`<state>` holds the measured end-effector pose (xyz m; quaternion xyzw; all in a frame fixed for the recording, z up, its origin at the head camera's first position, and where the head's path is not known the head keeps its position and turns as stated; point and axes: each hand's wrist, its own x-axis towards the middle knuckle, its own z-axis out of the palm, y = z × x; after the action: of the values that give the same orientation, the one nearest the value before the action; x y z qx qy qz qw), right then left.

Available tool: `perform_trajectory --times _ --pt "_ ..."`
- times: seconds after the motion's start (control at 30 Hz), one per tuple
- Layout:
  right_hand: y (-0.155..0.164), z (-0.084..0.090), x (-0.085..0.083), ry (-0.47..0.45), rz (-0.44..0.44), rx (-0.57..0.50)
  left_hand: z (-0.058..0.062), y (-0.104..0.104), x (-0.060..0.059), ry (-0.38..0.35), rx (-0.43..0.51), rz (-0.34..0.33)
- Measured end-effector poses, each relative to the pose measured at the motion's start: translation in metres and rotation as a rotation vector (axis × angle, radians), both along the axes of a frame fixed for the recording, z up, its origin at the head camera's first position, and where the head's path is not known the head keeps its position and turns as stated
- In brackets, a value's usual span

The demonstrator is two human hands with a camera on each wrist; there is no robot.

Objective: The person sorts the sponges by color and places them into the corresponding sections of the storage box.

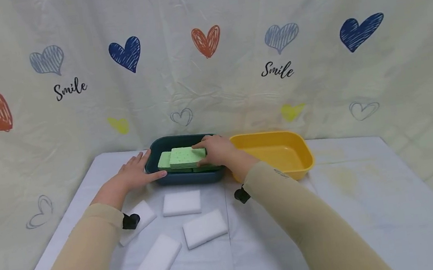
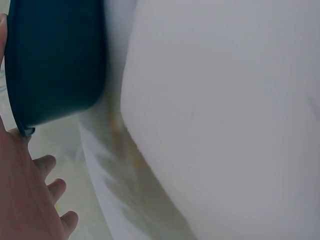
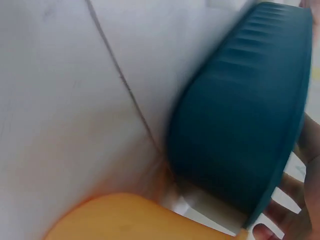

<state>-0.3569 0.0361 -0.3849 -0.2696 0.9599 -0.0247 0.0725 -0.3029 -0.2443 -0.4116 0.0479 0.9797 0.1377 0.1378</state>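
Since the right hand (image 1: 220, 149) pinches the upper green block (image 1: 185, 157) only at three o'clock, tipping could follow; the left hand (image 1: 134, 174), fingers apart, touches the bin (image 1: 189, 178) at nine.

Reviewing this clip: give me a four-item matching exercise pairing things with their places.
1. green blocks
2. yellow tub
3. white blocks
4. left hand

A. lying flat on the table, nearer the camera than both tubs
B. at the rim of the dark tub, fingers spread
C. inside the dark tub
D. standing to the dark tub's right

Pairs: 1-C, 2-D, 3-A, 4-B
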Motion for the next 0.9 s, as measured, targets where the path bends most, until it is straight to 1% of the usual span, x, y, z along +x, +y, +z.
perform_trajectory --times 0.2,0.33,0.47,0.63,0.8,0.9 --pt "0.005 0.012 0.007 0.014 -0.013 -0.076 0.003 0.0 0.001 -0.011 0.011 -0.001" --pt "0.01 0.016 0.011 0.0 -0.022 -0.114 0.002 0.0 0.001 -0.012 -0.005 0.0" --pt "0.019 0.019 0.016 -0.003 -0.025 -0.154 -0.002 0.0 -0.003 -0.011 -0.019 -0.004" --pt "0.035 0.024 0.024 -0.017 -0.047 -0.202 -0.004 0.0 -0.004 -0.016 -0.008 -0.012" --pt "0.055 0.031 0.032 -0.005 -0.059 -0.225 0.0 0.0 -0.002 -0.015 -0.005 -0.021" --pt "0.07 0.035 0.035 -0.006 -0.084 -0.236 0.002 0.0 -0.001 -0.01 -0.007 -0.023"
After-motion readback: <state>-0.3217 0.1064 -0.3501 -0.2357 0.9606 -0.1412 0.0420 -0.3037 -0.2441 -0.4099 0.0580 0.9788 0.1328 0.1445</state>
